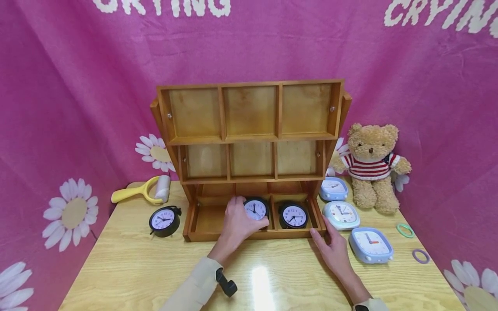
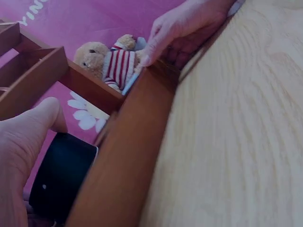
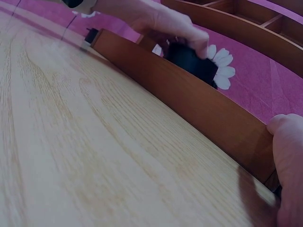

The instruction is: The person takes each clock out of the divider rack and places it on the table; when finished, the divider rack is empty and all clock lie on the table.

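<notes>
My left hand [image 1: 238, 221] grips a round black alarm clock [image 1: 256, 207] by its sides, in the middle compartment of the bottom tier. That tier belongs to a wooden fold-out organizer [image 1: 210, 237] with three stepped rows of compartments. In the left wrist view the clock's black casing [image 2: 64, 172] sits between thumb and fingers, close behind the front wall. A second black alarm clock [image 1: 294, 215] stands in the right compartment, its face tilted up. With thumb at the front and fingers round the side, my right hand [image 1: 333, 249] holds the organizer's front right corner.
Another black alarm clock [image 1: 165, 220] and a yellow-handled lint roller [image 1: 134, 193] lie left of the organizer. On the right are a pale green clock [image 1: 342, 214], blue clocks [image 1: 371, 244], a teddy bear [image 1: 371, 172], a green ring [image 1: 405, 230] and a purple ring [image 1: 421, 256].
</notes>
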Tool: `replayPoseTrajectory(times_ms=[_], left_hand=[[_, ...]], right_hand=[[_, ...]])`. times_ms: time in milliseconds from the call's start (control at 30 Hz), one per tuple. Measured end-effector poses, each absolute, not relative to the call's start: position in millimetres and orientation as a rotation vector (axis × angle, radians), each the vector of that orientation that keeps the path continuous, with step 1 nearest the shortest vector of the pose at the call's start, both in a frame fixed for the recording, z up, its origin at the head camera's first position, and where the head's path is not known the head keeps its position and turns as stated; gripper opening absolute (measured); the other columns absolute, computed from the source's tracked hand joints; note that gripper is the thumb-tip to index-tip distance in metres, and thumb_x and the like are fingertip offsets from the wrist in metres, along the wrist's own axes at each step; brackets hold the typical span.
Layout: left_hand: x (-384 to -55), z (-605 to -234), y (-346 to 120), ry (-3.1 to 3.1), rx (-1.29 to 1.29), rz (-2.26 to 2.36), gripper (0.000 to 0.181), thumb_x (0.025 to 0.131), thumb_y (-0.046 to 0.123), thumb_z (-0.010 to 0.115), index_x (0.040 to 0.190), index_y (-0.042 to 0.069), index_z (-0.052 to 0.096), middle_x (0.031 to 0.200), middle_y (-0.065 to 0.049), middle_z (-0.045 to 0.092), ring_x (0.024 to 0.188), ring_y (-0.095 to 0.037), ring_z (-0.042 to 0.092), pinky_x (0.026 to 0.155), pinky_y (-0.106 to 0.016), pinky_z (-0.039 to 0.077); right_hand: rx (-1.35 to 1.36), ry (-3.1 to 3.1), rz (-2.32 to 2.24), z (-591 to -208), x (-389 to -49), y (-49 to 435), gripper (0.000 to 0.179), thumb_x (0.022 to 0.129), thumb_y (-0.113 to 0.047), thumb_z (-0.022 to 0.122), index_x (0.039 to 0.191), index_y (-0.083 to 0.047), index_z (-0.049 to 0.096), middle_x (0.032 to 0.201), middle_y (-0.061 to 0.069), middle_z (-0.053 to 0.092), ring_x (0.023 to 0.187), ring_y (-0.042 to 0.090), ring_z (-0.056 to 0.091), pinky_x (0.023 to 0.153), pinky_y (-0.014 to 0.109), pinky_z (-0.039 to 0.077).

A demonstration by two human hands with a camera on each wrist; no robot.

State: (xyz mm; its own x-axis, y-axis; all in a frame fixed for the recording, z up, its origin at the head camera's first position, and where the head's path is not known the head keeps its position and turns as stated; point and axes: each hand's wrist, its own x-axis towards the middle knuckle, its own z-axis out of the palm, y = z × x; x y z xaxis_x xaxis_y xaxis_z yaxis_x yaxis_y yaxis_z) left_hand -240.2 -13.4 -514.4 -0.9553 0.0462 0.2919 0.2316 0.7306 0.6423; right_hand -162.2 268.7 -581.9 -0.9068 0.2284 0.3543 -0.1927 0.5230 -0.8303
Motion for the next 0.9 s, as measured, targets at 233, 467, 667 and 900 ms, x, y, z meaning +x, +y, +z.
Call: replayPoseTrajectory(times_ms=[233, 467, 667, 900], left_hand=[[-232.9, -501.1, -24.3, -2.615, -0.192, -1.118, 0.079, 0.063, 0.051, 0.092, 0.118, 0.006, 0.06, 0.105, -0.005, 0.058, 0.094, -0.023, 0.057, 0.076, -0.036, 0.057], [-219.0, -493.4, -45.1, -2.614, -0.123, -1.147, 0.079, 0.063, 0.055, 0.092, 0.118, 0.008, 0.061, 0.105, -0.003, 0.059, 0.093, -0.022, 0.058, 0.075, -0.037, 0.059], [-209.4, -493.3, -64.7, -2.592, -0.097, -1.123, 0.08, 0.062, 0.054, 0.094, 0.119, 0.006, 0.062, 0.105, -0.004, 0.06, 0.094, -0.024, 0.06, 0.077, -0.04, 0.061], [-201.0, -493.0, -88.0, -2.565, -0.07, -1.031, 0.082, 0.062, 0.053, 0.093, 0.12, 0.004, 0.062, 0.107, -0.006, 0.061, 0.098, -0.026, 0.062, 0.08, -0.045, 0.061]], right_hand=[[-0.014, -2.336, 1.364, -580.9, -162.3, 267.5, 0.061, 0.1, -0.014, 0.072, 0.152, 0.006, 0.048, 0.143, 0.031, 0.058, 0.125, 0.04, 0.06, 0.098, 0.0, 0.035], [-0.005, -2.34, 1.365, -579.4, -161.2, 268.0, 0.061, 0.1, -0.015, 0.072, 0.152, 0.004, 0.048, 0.143, 0.03, 0.058, 0.126, 0.039, 0.06, 0.098, 0.0, 0.035], [-0.011, -2.336, 1.375, -580.5, -160.7, 268.3, 0.061, 0.1, -0.015, 0.072, 0.153, 0.003, 0.048, 0.143, 0.03, 0.058, 0.127, 0.04, 0.06, 0.099, 0.001, 0.034], [0.0, -2.334, 1.366, -582.5, -161.2, 269.4, 0.061, 0.099, -0.014, 0.073, 0.152, 0.004, 0.048, 0.143, 0.031, 0.057, 0.126, 0.041, 0.06, 0.099, 0.001, 0.034]])
